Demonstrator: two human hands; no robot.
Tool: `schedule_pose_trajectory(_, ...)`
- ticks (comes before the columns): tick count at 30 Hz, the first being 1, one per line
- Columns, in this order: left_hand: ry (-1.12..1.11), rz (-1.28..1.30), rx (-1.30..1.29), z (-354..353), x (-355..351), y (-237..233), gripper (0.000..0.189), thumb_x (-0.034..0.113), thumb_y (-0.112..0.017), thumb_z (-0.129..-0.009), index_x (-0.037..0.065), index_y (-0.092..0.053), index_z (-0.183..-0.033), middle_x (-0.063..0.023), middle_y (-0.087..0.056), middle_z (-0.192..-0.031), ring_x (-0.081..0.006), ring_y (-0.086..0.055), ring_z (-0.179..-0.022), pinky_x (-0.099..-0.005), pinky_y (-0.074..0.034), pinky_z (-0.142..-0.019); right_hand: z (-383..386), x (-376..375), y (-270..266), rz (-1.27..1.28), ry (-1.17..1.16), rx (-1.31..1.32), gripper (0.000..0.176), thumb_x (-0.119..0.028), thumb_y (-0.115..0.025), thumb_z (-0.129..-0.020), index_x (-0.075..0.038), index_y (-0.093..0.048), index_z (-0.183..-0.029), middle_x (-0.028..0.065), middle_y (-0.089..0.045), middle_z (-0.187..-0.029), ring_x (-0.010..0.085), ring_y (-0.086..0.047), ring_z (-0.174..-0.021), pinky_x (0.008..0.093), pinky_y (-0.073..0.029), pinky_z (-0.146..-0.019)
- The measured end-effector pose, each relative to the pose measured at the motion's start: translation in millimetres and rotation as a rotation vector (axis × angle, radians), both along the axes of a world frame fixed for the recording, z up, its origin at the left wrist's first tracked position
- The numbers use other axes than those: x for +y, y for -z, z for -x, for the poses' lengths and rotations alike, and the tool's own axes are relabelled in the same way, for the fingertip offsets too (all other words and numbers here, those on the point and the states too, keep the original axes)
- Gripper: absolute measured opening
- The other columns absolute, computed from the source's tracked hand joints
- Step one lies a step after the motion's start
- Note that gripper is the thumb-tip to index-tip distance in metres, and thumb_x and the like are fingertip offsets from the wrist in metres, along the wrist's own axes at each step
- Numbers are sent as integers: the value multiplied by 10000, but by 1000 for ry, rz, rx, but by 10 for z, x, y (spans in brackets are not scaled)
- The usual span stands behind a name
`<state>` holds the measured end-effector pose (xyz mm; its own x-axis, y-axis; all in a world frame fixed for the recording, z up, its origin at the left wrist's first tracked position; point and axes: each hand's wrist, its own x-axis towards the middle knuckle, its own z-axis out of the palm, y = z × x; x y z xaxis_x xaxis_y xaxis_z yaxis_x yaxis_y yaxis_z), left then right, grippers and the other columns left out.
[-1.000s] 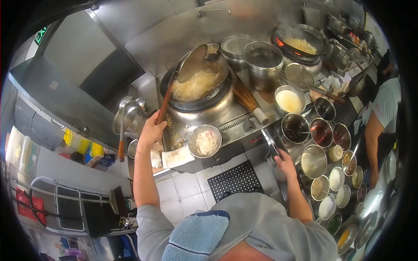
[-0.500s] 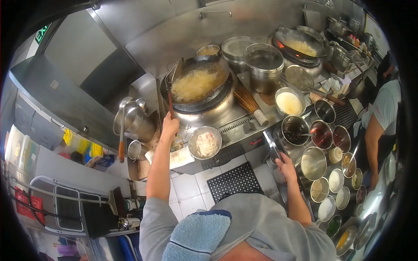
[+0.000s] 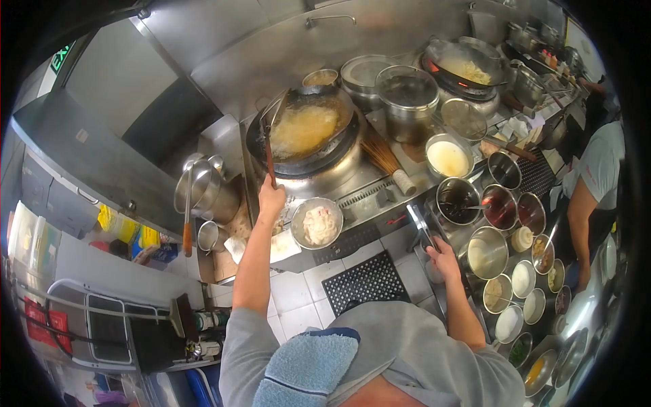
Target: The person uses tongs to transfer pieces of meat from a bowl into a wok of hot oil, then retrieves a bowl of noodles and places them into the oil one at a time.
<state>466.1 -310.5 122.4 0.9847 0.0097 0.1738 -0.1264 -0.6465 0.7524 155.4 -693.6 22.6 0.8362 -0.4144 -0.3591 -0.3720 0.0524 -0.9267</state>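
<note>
My left hand [image 3: 272, 197] is closed round the handle of a long wooden-handled wok tool [image 3: 270, 159]. The tool's upper end lies over the left side of a large black wok [image 3: 342, 112], where yellowish oil [image 3: 305, 129] bubbles and steams. Just below the wok, to the right of this hand, sits a metal bowl of pale raw pieces [image 3: 320, 226]. My right hand [image 3: 443, 258] grips what looks like a pair of metal tongs [image 3: 422, 226], low beside the counter with the sauce containers. The wok tool's head is seen nearly edge-on.
A bamboo brush [image 3: 383, 163] and lidded pot [image 3: 407, 102] stand right of the wok. Metal containers of sauces and seasonings [image 3: 488, 253] crowd the right counter. A second wok [image 3: 468, 68] steams farther off. Another person [image 3: 590, 190] stands at right; a ladle [image 3: 188, 217] hangs from pots at left.
The oil in the wok looks smoother and less frothy than before. My left hand has shifted slightly rightward with the wok tool. My right hand has stayed nearly still.
</note>
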Motion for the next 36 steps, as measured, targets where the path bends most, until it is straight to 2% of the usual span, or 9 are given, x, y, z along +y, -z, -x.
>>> schedule_pose_trajectory(4,4,-265,-48,3,-129,-146,592,98,-571,-809,35,-432,-1382,-316,-623,-1035,-428,-608,-1010,-467,-477,-865,-2,-40,11,21,-17,67,492,-148,-637,-868,18,-505,-1312,93,-662,-990,139,-573,-703,268,-456,-611)
schedule_pose_trajectory(8,72,-516,-14,-21,-105,-67,633,80,-545,-809,100,-396,-1424,-292,-630,-1002,-431,-621,-969,-489,-487,-850,-15,-145,400,112,-24,-65,525,-133,-644,-875,0,-474,-1353,-3,-508,-668,75,-442,-521,238,-338,-433)
schedule_pose_trajectory(12,34,-757,5,289,-45,-239,704,51,-551,-806,212,-347,-1460,-262,-597,-1068,-406,-645,-922,-481,-521,-806,18,-168,470,113,-1,-69,536,-124,-642,-873,-2,-464,-1364,-3,-512,-687,75,-442,-525,238,-344,-435)
schedule_pose_trajectory(21,-34,-878,-56,546,189,-296,711,58,-581,-786,217,-375,-1447,-255,-590,-1095,-367,-669,-865,-442,-545,-744,11,-138,560,165,-15,-64,512,-140,-643,-871,-9,-486,-1341,-3,-545,-734,73,-448,-536,235,-352,-442)
schedule_pose_trajectory(25,-67,-878,-92,449,250,-95,721,51,-571,-799,226,-344,-1461,-256,-583,-1106,-365,-672,-847,-440,-546,-738,11,1,103,51,-94,17,522,-177,-636,-857,56,-495,-1302,206,-582,-1265,290,-558,-1179,335,-415,-990)
schedule_pose_trajectory(29,-51,-820,-65,239,111,-44,676,49,-543,-834,205,-337,-1459,-261,-577,-1114,-365,-673,-859,-441,-549,-725,80,25,354,234,-152,-2,516,-163,-632,-856,55,-494,-1303,178,-619,-1186,250,-582,-1090,326,-433,-937)
schedule_pose_trajectory(31,-61,-798,-65,224,79,-55,658,49,-539,-842,193,-346,-1454,-267,-570,-1132,-364,-673,-867,-436,-551,-736,116,106,171,269,-121,-9,515,-162,-633,-858,54,-495,-1304,148,-652,-1092,212,-620,-948,313,-473,-842)
schedule_pose_trajectory(32,-73,-784,-67,206,73,-46,659,48,-541,-842,194,-346,-1454,-268,-568,-1133,-363,-673,-870,-434,-551,-739,147,146,-34,186,-119,33,485,-154,-632,-864,35,-512,-1294,68,-641,-908,134,-562,-704,281,-465,-638)
schedule_pose_trajectory(36,-114,-746,-63,156,90,3,662,74,-571,-833,180,-354,-1449,-270,-575,-1115,-371,-666,-898,-433,-549,-765,219,106,175,55,-110,-87,436,-142,-628,-870,-1,-541,-1274,5,-578,-783,82,-467,-570,246,-387,-501)
